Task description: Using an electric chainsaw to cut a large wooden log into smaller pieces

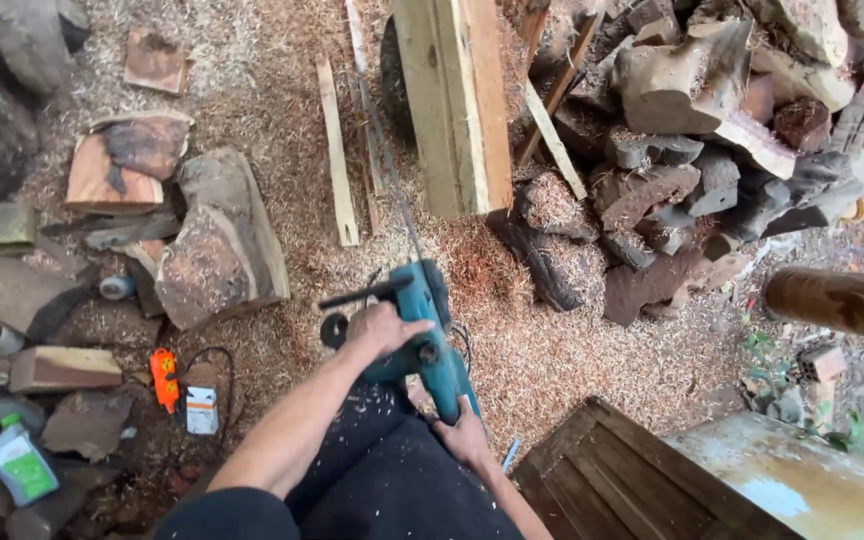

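Note:
I hold a teal electric chainsaw [430,320] over sawdust-covered ground. My left hand [384,328] grips its front handle. My right hand [464,435] holds the rear handle close to my dark trousers. The thin bar [392,180] of the chainsaw points away from me, along the left side of a thick pale wooden beam [457,100] that stands ahead. A thin wooden strip [337,150] lies on the sawdust left of the bar.
A heap of dark wood chunks [692,150] lies right of the beam. Log offcuts [214,245] lie at the left, with an orange tool [163,378], a small box [202,410] and a green-labelled bottle [20,462]. A dark slatted crate [612,480] and a round post [837,300] stand at the right.

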